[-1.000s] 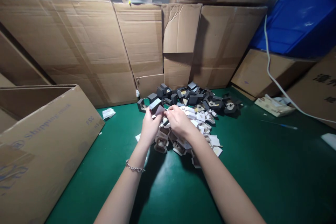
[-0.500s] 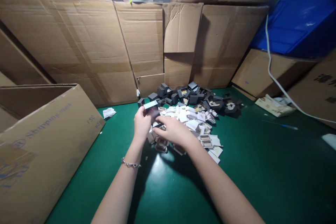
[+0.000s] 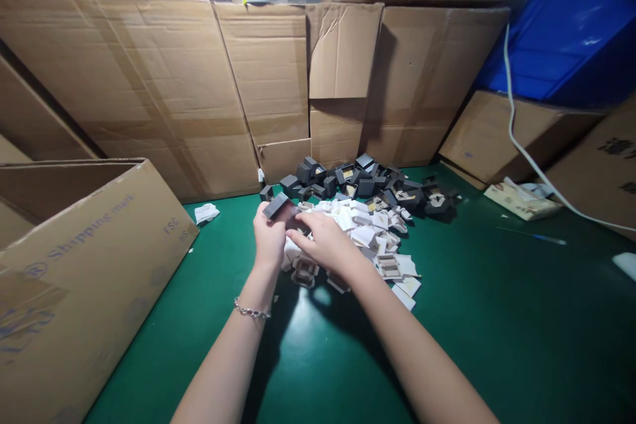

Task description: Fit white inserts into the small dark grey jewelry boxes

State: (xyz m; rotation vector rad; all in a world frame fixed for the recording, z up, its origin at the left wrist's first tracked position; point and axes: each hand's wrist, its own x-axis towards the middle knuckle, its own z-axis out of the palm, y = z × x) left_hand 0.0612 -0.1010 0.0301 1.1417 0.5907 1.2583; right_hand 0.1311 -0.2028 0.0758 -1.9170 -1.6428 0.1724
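While the left hand (image 3: 268,238) is closed around a small dark grey rectangular box (image 3: 277,206), left of the heaped white folded pieces (image 3: 365,236), the half-curled right hand (image 3: 328,243) is just beside it; whether it holds something, I cannot tell.

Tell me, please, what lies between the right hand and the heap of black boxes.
White pieces lie between the right hand and the black boxes, as the head view shows.
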